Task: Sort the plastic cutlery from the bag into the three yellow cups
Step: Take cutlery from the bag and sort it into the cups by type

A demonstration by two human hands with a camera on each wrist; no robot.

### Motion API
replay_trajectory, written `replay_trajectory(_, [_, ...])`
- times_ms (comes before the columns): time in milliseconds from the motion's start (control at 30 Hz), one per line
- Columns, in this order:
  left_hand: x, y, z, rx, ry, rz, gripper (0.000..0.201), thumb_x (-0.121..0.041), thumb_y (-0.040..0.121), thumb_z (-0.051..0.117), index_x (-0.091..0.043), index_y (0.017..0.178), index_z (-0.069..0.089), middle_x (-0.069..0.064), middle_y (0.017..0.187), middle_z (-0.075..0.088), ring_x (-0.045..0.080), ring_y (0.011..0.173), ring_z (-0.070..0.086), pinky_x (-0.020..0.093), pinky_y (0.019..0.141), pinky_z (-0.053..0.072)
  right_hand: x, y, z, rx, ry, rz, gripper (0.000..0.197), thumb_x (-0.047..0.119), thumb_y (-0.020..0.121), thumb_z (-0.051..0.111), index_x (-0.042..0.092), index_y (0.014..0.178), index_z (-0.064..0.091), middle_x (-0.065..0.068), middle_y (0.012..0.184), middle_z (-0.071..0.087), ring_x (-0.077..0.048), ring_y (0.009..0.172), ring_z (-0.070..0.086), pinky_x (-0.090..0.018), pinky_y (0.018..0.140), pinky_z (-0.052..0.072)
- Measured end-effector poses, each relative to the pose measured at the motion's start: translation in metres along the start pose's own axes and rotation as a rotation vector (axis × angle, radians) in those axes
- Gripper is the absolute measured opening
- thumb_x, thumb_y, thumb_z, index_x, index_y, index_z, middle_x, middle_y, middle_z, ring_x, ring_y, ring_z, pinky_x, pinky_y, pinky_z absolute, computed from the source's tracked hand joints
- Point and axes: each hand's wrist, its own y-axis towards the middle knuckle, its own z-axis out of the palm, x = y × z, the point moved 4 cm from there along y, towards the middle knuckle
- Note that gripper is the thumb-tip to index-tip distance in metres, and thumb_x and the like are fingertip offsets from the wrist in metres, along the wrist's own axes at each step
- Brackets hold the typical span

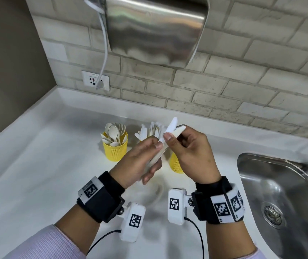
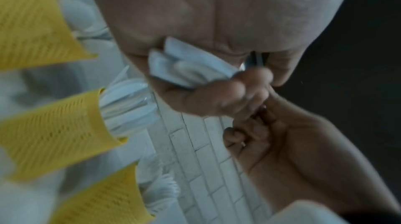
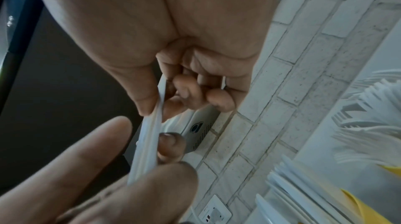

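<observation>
My left hand grips a small bundle of white plastic knives by their handles. My right hand pinches the serrated knife at the top of the bundle between thumb and fingers; the same pinch shows on the knife in the right wrist view. Three yellow cups stand behind the hands. The left cup holds spoons. The middle one is mostly hidden, with forks sticking up. Of the right cup only a part shows between my hands.
A steel sink is set into the white counter at the right. A steel hand dryer hangs on the brick wall above, its cable running to a wall socket. Something clear and faint lies on the counter under my hands.
</observation>
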Motion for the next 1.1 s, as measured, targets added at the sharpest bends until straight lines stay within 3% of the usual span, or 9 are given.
replay_trajectory(67, [-0.004, -0.004, 0.001, -0.031, 0.158, 0.086, 0.045, -0.045, 0.106, 0.044, -0.001, 0.097, 0.048, 0.007, 0.055, 0.037, 0.014, 0.036, 0.029, 0.019, 0.039, 0.029, 0.005, -0.001, 0.002, 0.034, 0.001, 0.001, 0.020, 0.014, 0.100, 0.064, 0.000, 0.086, 0.065, -0.009, 0.064, 0.066, -0.028, 0.055, 0.054, -0.031, 0.056, 0.041])
replay_trajectory(200, [-0.006, -0.009, 0.005, 0.060, 0.234, 0.086, 0.041, -0.047, 0.103, 0.040, -0.011, 0.089, 0.053, 0.008, 0.055, 0.038, 0.017, 0.037, 0.029, 0.021, 0.040, 0.029, 0.015, -0.005, 0.007, 0.050, 0.024, 0.017, 0.033, 0.024, 0.108, 0.048, -0.001, 0.086, 0.052, -0.014, 0.056, 0.060, -0.014, 0.049, 0.053, -0.019, 0.055, 0.039])
replay_trajectory(267, [-0.007, -0.010, 0.005, 0.059, 0.336, 0.076, 0.043, -0.050, 0.103, 0.039, -0.012, 0.087, 0.052, 0.008, 0.056, 0.043, 0.021, 0.037, 0.036, 0.024, 0.040, 0.033, 0.016, -0.006, 0.007, 0.030, -0.059, -0.006, 0.035, 0.032, 0.107, 0.046, 0.005, 0.085, 0.050, -0.015, 0.054, 0.054, -0.014, 0.046, 0.046, -0.022, 0.051, 0.035])
replay_trajectory(367, [-0.007, -0.009, 0.003, 0.015, 0.481, 0.108, 0.049, -0.051, 0.105, 0.037, -0.009, 0.082, 0.046, 0.004, 0.055, 0.042, 0.020, 0.044, 0.039, 0.027, 0.045, 0.036, 0.010, -0.004, -0.001, -0.027, -0.210, 0.005, 0.036, 0.040, 0.104, 0.054, 0.015, 0.078, 0.052, 0.002, 0.047, 0.035, -0.014, 0.041, 0.027, -0.025, 0.043, 0.025])
replay_trajectory(467, [-0.010, -0.007, 0.003, -0.008, 0.494, 0.188, 0.049, -0.049, 0.108, 0.035, -0.012, 0.084, 0.054, 0.006, 0.063, 0.038, 0.023, 0.059, 0.034, 0.033, 0.059, 0.031, 0.009, 0.000, -0.002, -0.047, -0.209, -0.010, 0.035, 0.049, 0.097, 0.063, 0.019, 0.079, 0.059, -0.006, 0.051, 0.053, -0.031, 0.043, 0.046, -0.039, 0.044, 0.039])
replay_trajectory(567, [-0.012, -0.008, 0.004, -0.013, 0.476, 0.213, 0.043, -0.045, 0.110, 0.033, -0.015, 0.098, 0.062, 0.018, 0.067, 0.042, 0.028, 0.059, 0.036, 0.030, 0.058, 0.032, 0.012, 0.002, 0.005, -0.081, -0.202, -0.043, 0.032, 0.039, 0.098, 0.067, 0.017, 0.077, 0.055, -0.007, 0.052, 0.060, -0.033, 0.050, 0.059, -0.046, 0.052, 0.050])
replay_trajectory(800, [-0.007, -0.011, -0.008, -0.138, 0.205, 0.034, 0.037, -0.034, 0.107, 0.042, -0.015, 0.082, 0.061, 0.003, 0.068, 0.048, 0.001, 0.044, 0.043, 0.006, 0.045, 0.033, 0.020, -0.010, -0.019, -0.327, -0.090, -0.115, 0.025, 0.027, 0.099, 0.067, 0.018, 0.078, 0.056, -0.010, 0.055, 0.053, -0.032, 0.047, 0.051, -0.041, 0.048, 0.046])
replay_trajectory(933, [0.001, -0.009, -0.012, -0.134, 0.224, 0.044, 0.042, -0.031, 0.106, 0.049, -0.028, 0.069, 0.069, -0.001, 0.063, 0.055, 0.008, 0.044, 0.035, 0.017, 0.043, 0.029, 0.011, -0.021, -0.022, -0.244, 0.086, 0.016, 0.024, 0.009, 0.100, 0.062, -0.003, 0.080, 0.057, -0.012, 0.050, 0.049, -0.018, 0.037, 0.044, -0.022, 0.041, 0.035])
replay_trajectory(1100, [0.004, -0.009, -0.005, -0.047, 0.259, -0.013, 0.042, -0.030, 0.107, 0.045, -0.017, 0.073, 0.063, -0.012, 0.050, 0.048, 0.002, 0.041, 0.040, 0.012, 0.043, 0.031, 0.000, -0.028, -0.018, -0.153, 0.093, 0.143, 0.022, 0.014, 0.099, 0.064, -0.005, 0.087, 0.061, -0.007, 0.051, 0.055, -0.015, 0.038, 0.046, -0.024, 0.040, 0.034])
